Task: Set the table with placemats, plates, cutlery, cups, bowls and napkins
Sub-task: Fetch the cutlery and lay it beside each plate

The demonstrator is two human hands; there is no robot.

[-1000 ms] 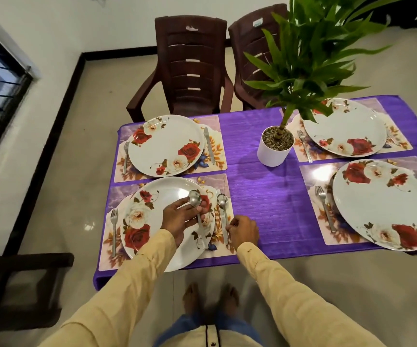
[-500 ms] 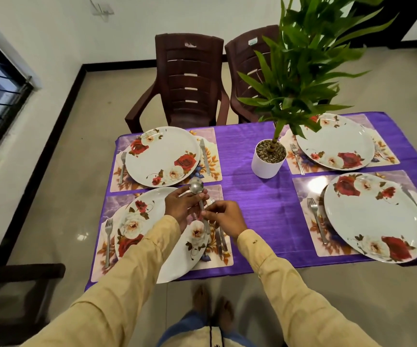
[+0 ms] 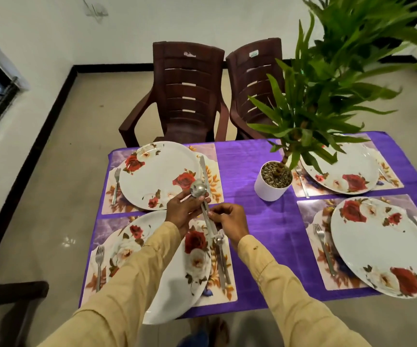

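Cutlery step: the person is holding a spoon (image 3: 199,191) above the near-left corner of the table (image 3: 260,221), the left hand (image 3: 183,211) gripping it just below the bowl and the right hand (image 3: 231,221) pinching its handle. The next move is probably calling for laying it beside the knife (image 3: 203,171) on the far-left placemat (image 3: 215,159), clear of the plate (image 3: 157,174). A potted plant (image 3: 273,181) is standing mid-table, and two brown chairs (image 3: 187,96) are facing the far edge.

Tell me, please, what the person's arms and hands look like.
The left sleeve and right sleeve are long, loose, pale yellow fabric reaching the wrists; a small dark speck marks the right one. The left hand and right hand are bare, without gloves.
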